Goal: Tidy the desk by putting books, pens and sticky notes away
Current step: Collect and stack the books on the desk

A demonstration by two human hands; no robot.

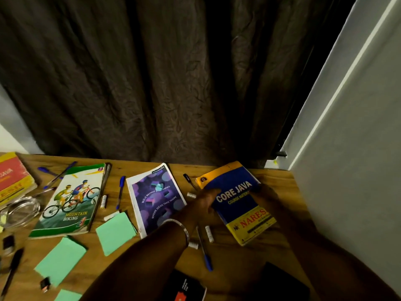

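Head view — desk [280, 181], early in the tidy by the look of it; almost everything is out.

In hand: blue-and-yellow Core Java book [236, 203], gripped by both hands near the desk's far right corner. Left hand [206, 205] holds its left edge, thumb curled over the cover. Right hand [268, 197] is dark and part hidden behind the right edge; its fingers appear wrapped round that side. Whether the book is lifted clear or resting on the desk cannot be told.

Left to put away, judged from how things lie:
- purple notebook [155, 197], just left of the left hand, flat;
- Mountain Biking book [73, 200], further left, flat;
- red-and-yellow book [14, 177], far left edge;
- green sticky pads, one [115, 232] near the left forearm, another [61, 260] beyond it;
- blue pens — one [120, 192] between the two flat books, one [204, 249] just below the left wrist, more by the far-left books;
- black pen [188, 180] just above the left hand.

Judgement: one book being dealt with, nothing visibly stowed.
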